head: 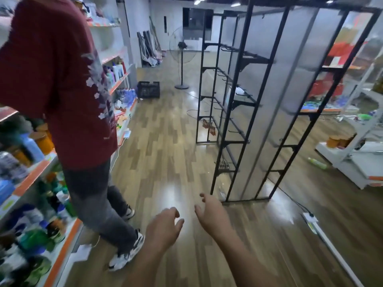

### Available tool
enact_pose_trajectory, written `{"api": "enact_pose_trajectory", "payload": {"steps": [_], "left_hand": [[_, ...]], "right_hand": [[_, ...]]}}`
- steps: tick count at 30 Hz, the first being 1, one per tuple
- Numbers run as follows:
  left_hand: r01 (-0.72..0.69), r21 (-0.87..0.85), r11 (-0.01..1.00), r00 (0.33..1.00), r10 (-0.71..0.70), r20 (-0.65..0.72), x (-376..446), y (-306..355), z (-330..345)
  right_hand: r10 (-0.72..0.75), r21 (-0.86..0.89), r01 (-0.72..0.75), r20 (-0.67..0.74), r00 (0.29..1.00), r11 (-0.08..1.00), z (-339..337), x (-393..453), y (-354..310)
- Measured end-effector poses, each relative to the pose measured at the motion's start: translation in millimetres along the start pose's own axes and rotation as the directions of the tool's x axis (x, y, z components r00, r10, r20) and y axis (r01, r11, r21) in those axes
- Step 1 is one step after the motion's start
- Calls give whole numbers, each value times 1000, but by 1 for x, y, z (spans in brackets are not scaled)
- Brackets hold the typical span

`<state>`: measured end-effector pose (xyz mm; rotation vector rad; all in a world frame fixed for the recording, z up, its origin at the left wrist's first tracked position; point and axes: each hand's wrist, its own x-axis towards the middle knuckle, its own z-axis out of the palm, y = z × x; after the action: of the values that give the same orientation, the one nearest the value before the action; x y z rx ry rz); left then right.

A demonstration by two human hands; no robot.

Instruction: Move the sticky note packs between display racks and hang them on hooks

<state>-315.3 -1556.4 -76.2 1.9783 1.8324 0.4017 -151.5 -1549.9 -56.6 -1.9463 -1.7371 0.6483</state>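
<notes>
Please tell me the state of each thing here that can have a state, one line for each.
Left hand: open, holds nothing.
Right hand: open, holds nothing.
Black display rack: upright, most hooks bare, a few small packs hanging low.
Standing fan: upright.
Black crate: on the floor.

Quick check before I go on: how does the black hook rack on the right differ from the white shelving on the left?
The black hook rack is a thin dark frame with pegs, nearly all bare; only a few small items hang low down. The white shelving has solid orange-edged shelves crowded with bottles. The rack stands free on the floor; a person in a red shirt stands against the shelving. Both hands hold nothing.
</notes>
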Motion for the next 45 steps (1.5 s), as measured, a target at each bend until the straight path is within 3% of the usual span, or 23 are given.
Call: {"api": "enact_pose_trajectory", "payload": {"steps": [8,15,24,31,35,40,45], "left_hand": [[-95,5,995,995,95,25,234,8,-32],[-66,-3,998,997,67,35,425,17,-28],[-20,-47,999,998,17,-63,645,36,-65],[-205,10,979,977,204,54,801,72,-49],[-381,-25,924,914,381,141,898,92,-39],[-583,-37,812,774,569,278,988,106,-36],[-698,-118,706,649,694,313,1028,139,-26]], "right_hand": [[104,27,-102,-69,992,994,-12,204,-13],[110,38,-108,-57,992,993,-18,403,-9],[66,43,-64,-57,996,997,-44,646,-25],[220,57,-213,-213,952,975,-60,767,6],[408,151,-380,-368,835,913,-75,825,28],[717,458,-554,-489,497,695,-86,857,42],[795,565,-584,-547,264,583,-97,868,57]]}}
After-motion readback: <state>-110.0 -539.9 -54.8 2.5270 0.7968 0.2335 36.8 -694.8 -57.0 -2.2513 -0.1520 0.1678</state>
